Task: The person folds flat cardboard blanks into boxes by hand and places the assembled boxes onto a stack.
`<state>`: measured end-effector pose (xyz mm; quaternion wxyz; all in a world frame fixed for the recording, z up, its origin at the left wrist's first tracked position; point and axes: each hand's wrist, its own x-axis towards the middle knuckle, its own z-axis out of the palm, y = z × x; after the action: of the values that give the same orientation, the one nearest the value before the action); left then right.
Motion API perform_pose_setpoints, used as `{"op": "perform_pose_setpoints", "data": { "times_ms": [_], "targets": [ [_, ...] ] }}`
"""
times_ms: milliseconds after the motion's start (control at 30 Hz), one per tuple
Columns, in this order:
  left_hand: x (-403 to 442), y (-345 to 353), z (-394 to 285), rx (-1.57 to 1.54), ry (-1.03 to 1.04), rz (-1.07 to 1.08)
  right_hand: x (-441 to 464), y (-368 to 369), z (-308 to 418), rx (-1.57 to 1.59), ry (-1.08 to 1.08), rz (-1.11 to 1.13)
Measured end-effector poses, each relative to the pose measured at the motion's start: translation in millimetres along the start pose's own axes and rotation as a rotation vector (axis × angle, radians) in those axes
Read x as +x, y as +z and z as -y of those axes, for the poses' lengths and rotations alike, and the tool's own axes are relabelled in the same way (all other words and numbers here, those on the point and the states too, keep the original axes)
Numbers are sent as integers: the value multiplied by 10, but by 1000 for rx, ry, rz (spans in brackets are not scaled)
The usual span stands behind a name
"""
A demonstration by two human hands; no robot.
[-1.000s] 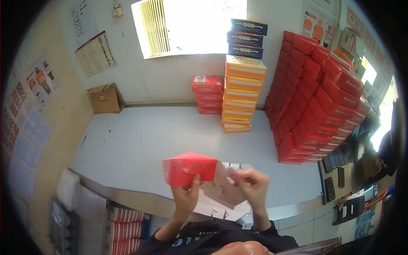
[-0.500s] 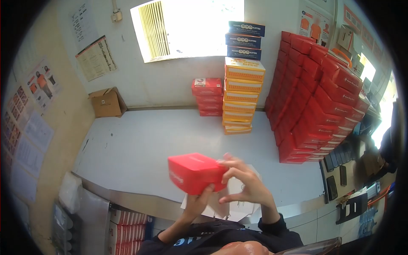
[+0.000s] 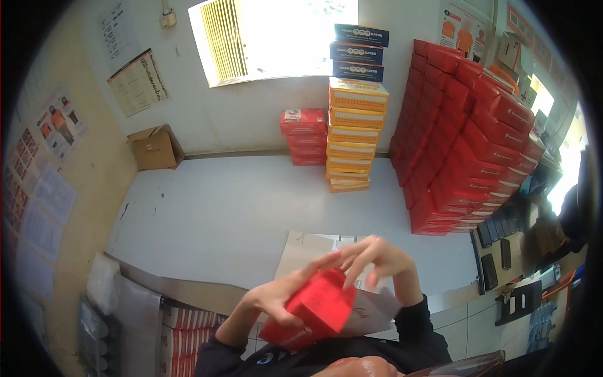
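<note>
Head view: the left hand grips the red carton, which lies between its thumb and fingers; just beside, the right hand curls half-open, contact unclear.

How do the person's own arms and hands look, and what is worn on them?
The left hand and right hand wear no gloves. The left sleeve and right sleeve are dark, plain cloth and end short of the wrists. I see no watch; blur hides whether there is a ring.
</note>
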<state>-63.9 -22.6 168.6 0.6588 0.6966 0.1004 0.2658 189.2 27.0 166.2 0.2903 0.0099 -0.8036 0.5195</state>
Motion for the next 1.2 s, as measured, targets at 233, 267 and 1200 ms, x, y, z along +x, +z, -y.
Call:
{"op": "perform_pose_setpoints", "data": {
  "times_ms": [233,267,1200],
  "targets": [
    [-17,8,212,852,-35,-566,147,576,127,-588,306,-385],
    [-63,-41,201,850,-45,-564,175,582,151,-870,288,-318],
    [12,137,989,-1151,-96,-695,-128,757,-500,-559,365,-680]
  ]
}}
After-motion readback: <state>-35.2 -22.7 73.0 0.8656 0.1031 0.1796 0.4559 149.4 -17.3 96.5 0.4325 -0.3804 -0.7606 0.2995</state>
